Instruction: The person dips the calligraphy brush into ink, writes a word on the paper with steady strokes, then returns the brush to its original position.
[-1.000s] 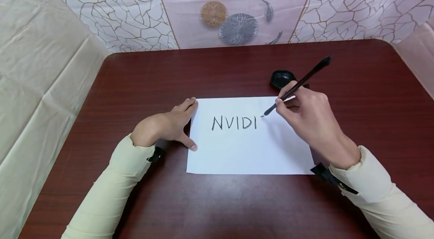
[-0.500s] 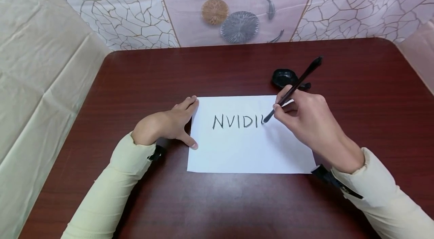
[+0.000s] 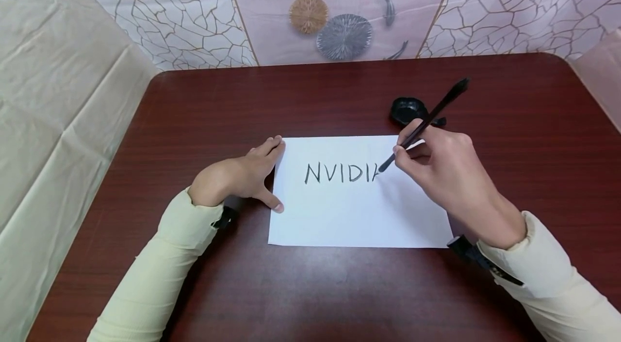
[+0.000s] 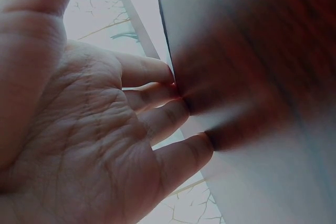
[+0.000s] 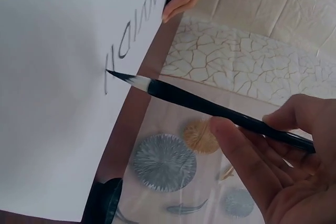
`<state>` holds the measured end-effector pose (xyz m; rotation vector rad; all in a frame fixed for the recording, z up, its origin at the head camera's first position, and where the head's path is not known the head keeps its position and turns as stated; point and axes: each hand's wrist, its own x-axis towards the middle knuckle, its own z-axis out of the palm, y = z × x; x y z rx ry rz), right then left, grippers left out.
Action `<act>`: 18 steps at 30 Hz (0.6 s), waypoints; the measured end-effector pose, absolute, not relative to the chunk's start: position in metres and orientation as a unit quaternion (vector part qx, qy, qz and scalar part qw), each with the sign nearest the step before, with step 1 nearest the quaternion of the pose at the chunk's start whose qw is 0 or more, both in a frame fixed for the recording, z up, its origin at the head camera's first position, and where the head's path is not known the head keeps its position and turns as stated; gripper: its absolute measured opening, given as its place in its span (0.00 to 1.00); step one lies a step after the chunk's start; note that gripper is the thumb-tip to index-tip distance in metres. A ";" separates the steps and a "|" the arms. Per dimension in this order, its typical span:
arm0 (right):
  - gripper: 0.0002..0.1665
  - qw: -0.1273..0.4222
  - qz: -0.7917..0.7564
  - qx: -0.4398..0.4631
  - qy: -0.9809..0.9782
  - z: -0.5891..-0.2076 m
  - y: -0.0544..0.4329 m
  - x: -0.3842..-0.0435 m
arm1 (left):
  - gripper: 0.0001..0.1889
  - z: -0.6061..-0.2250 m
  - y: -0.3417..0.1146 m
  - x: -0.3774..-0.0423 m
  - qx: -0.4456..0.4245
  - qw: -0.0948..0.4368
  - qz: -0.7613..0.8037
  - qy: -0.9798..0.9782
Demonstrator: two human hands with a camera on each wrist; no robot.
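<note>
A white sheet of paper [image 3: 359,218] lies on the dark red-brown table, with the letters "NVIDI" and part of another stroke in black across its upper half. My right hand [image 3: 443,175] pinches a dark-handled ink brush [image 3: 439,107] between thumb and fingers, the handle slanting up to the right. In the right wrist view, the brush's inked tip [image 5: 119,75] touches the paper beside the last upright stroke. My left hand [image 3: 240,177] rests at the paper's left edge, thumb and fingers spread; in the left wrist view its fingertips [image 4: 197,148] press on the surface.
Behind the right hand stands a small black ink dish [image 3: 406,110], partly hidden by the hand and brush. The table [image 3: 233,99] ends at a patterned cloth [image 3: 184,13] at the back. A pale cloth [image 3: 53,131] hangs along the left side.
The brush came down onto the paper right of the last "I", drew a slanting stroke, and now sits slightly higher at mid-letter. The left hand stays at the paper's edge.
</note>
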<state>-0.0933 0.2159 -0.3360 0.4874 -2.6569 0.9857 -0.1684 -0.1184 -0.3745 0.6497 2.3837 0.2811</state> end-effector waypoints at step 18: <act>0.07 0.155 0.340 0.151 -0.915 -0.342 0.221 -0.100 | 0.74 -0.376 -0.118 -0.169 0.239 0.326 0.099 0.909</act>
